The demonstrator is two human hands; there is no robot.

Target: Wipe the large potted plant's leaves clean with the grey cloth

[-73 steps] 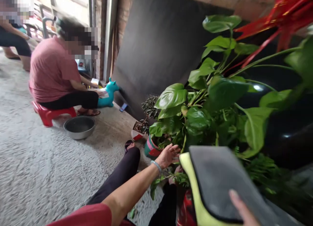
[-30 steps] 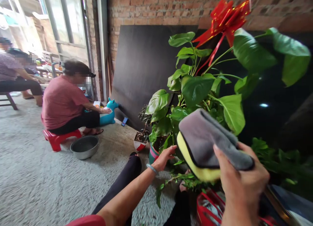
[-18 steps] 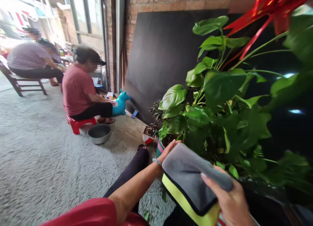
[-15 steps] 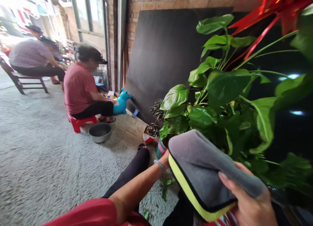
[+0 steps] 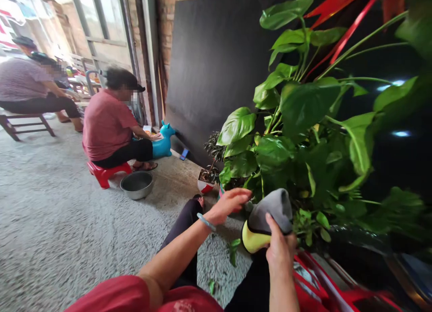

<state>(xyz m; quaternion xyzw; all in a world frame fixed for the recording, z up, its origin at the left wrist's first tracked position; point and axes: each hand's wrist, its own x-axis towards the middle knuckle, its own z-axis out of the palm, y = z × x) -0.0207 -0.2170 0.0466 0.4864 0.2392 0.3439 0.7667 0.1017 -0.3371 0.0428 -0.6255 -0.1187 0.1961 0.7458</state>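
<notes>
Floor (image 5: pixel 67 240) fills the whole left half of the frame: grey, coarse, open from the near edge up to the seated people at upper left. Dark board (image 5: pixel 209 64) leans on the brick wall at top centre, its foot meeting the floor behind the small pots. Plant (image 5: pixel 297 123) crowds the right half, big glossy leaves spreading from centre to the right edge, red ribbon (image 5: pixel 340 15) through the top right; little free room on that side, leaves close above both hands. Person in a pink shirt (image 5: pixel 106 123) sits on a red stool (image 5: pixel 106 173) at left centre, a teal toy (image 5: pixel 164 143) just beyond their knees; a second person (image 5: pixel 23 85) sits on a bench at far upper left. Steel bowl (image 5: pixel 137 184) on the floor just right of the stool, clear floor around it. Small pot (image 5: pixel 205 182) at the board's foot, beside the plant's lower leaves. Left hand (image 5: pixel 229 203) at lower centre, fingers loosely spread, reaching toward the plant's base; whether it touches a leaf cannot be told. Right hand (image 5: pixel 280 249) just right of it, thumb and fingers pinching the cloth (image 5: pixel 266 217). Cloth is folded, grey outside with yellow showing at its lower left, long axis running up from the hand, top end pointing into the low leaves at lower centre.
</notes>
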